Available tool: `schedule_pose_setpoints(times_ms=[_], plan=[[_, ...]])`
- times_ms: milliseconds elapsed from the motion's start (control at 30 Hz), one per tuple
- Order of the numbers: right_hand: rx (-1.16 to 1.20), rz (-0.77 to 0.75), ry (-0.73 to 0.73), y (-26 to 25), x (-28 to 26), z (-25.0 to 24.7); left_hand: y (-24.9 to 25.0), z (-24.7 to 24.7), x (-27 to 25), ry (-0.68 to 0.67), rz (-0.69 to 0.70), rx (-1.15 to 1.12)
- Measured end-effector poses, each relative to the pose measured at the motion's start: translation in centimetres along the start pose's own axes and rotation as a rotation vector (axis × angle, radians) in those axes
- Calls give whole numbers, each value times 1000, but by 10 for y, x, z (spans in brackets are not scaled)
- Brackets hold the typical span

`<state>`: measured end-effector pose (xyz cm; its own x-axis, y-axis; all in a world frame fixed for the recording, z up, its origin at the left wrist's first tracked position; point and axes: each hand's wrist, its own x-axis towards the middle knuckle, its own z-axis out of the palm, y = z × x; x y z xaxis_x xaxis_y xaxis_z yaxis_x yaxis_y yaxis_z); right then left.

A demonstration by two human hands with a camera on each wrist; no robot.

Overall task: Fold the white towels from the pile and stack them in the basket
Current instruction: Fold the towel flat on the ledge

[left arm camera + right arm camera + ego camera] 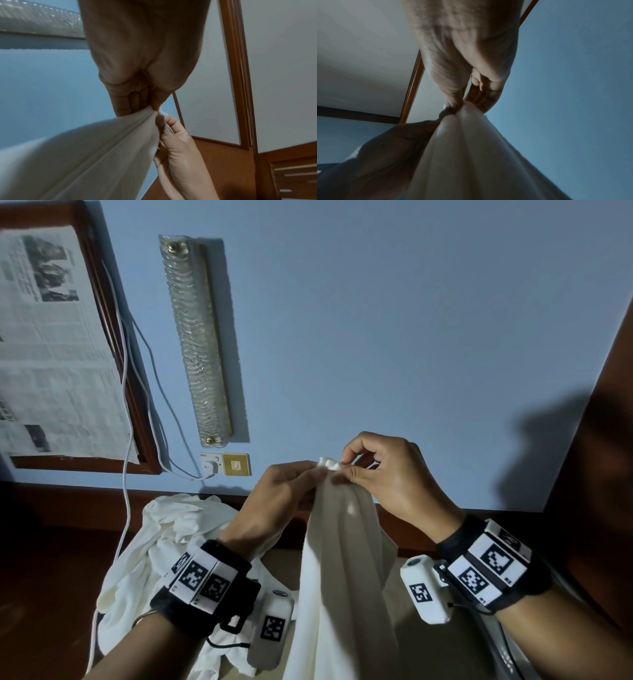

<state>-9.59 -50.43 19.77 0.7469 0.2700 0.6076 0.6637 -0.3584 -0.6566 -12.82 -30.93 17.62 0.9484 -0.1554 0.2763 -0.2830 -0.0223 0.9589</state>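
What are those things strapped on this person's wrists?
Both hands are bare. Each wrist wears a black band carrying white blocks printed with black square codes, plus a white camera pod bearing the same kind of code. No sleeves show.

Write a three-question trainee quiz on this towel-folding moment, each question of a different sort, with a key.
1. True or false: the left hand and right hand both pinch the top of the raised white towel.
2. Multiple choice: where does the pile of towels lie in the head view? A) right of the raised towel B) left of it, below the left forearm C) hanging on the wall lamp
3. Fill in: the hands meet at the towel's ____ end, and the rest hangs down.

Key: 1 true; 2 B; 3 upper
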Motion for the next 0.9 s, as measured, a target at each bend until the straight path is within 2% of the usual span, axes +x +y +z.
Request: schedule_pose_setpoints(times_ms=[167,333,467,533,700,833,900], plan=[[-63,-1,-108,5,1,-6,-6,0,1,10,-50,-63],[-86,-10,-139,7,1,-5,-9,3,1,17,14,45],[-144,47,-113,12,7,-7,-4,-7,-6,-155,70,158],[-128,92,-110,11,9,-8,-2,-11,-6,-198,100,200],[17,146,-127,8,10,-3,-4,-10,4,-56,203,406],[187,101,-105,15,0,7,3,-14,11,5,215,382],[157,129,-208,26,-8,11,14,-21,17,23,247,342]])
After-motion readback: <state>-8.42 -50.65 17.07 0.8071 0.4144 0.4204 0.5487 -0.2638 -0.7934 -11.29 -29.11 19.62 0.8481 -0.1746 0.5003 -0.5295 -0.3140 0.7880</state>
